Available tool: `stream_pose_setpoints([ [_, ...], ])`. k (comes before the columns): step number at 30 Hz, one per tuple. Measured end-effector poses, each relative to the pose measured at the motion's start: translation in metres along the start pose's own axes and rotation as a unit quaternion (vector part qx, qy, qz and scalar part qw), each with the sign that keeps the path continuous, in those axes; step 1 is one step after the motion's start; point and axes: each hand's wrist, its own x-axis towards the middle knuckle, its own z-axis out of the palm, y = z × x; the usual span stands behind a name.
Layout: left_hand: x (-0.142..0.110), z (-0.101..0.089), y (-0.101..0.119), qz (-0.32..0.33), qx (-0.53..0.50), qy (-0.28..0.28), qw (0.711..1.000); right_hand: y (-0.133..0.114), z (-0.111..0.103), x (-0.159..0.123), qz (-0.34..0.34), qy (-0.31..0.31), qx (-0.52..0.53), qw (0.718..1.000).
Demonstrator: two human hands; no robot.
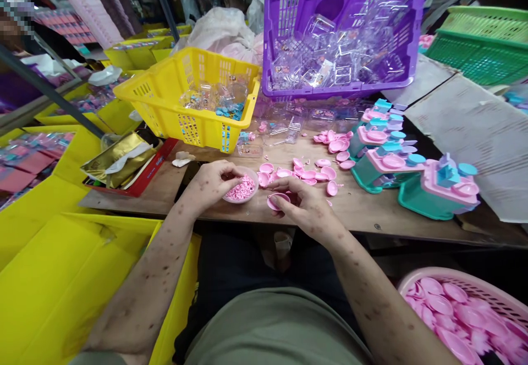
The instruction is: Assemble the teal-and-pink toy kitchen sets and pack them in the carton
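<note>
My left hand point(212, 184) reaches over the rim of a small round bowl point(246, 199) filled with tiny pink plastic pieces point(242, 188). Its thumb and fingers are pinched together at the pieces; whatever they grip is too small to make out. Just to the right, my right hand point(304, 205) holds a pink oval plastic dish point(277, 202) between thumb and fingers, tilted up at the table's front edge. Behind both hands lie several similar loose pink dishes point(308, 175) on the wooden table point(355, 205).
Pink-and-teal toy assemblies point(437, 186) stand at the right. Behind are a yellow basket point(181, 126) and a purple crate point(342, 93) holding clear plastic packs. A red box point(144, 178) sits left. A pink basket point(437, 274) of pink parts stands low at the right.
</note>
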Motion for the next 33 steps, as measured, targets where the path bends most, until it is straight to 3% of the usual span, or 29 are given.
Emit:
stream_pose_setpoints([
  [7, 0.002, -0.001, -0.001, -0.020, -0.078, 0.025, 0.996, 0.001, -0.002, 0.000, -0.018, 0.010, -0.032, 0.999],
  [12, 0.002, -0.005, 0.001, -0.025, -0.032, 0.054, 0.998, 0.001, 0.002, 0.005, -0.032, 0.025, -0.031, 0.999],
  [15, -0.004, -0.010, 0.014, -0.005, -0.016, 0.073, 0.997, 0.001, 0.005, 0.008, -0.020, 0.031, -0.037, 0.999],
  [20, -0.022, -0.014, 0.049, 0.014, -0.129, 0.078, 0.988, -0.007, 0.008, 0.002, -0.054, 0.008, -0.060, 0.997],
  [23, -0.035, -0.010, 0.064, 0.015, -0.166, 0.075, 0.983, -0.018, 0.011, -0.004, -0.071, 0.006, -0.015, 0.997],
  [33, -0.051, -0.003, 0.074, 0.061, -0.158, 0.093, 0.981, -0.044, 0.011, -0.017, -0.074, -0.006, -0.002, 0.997],
])
